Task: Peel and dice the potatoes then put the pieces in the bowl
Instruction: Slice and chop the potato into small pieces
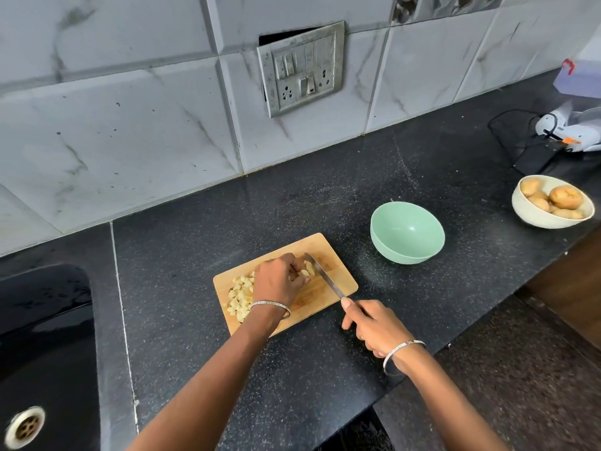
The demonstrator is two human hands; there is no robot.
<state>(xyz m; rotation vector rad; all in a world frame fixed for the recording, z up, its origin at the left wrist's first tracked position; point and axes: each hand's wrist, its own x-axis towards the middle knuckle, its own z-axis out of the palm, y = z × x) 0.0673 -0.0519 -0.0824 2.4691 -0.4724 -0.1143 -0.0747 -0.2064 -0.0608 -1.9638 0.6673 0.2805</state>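
Right hand [370,323] grip is clenched on the knife [325,277]; its blade runs diagonally up-left, touching the potato pieces [307,270] on the cutting board [328,289]. Left hand [279,279] pins them. Green bowl [407,233] lies empty, right of the board.

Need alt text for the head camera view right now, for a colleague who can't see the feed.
A person's right hand holds a knife over a wooden cutting board while the left hand steadies a piece of potato; diced pieces lie at the board's left end. An empty green bowl and a white bowl of whole potatoes sit to the right on the black counter.
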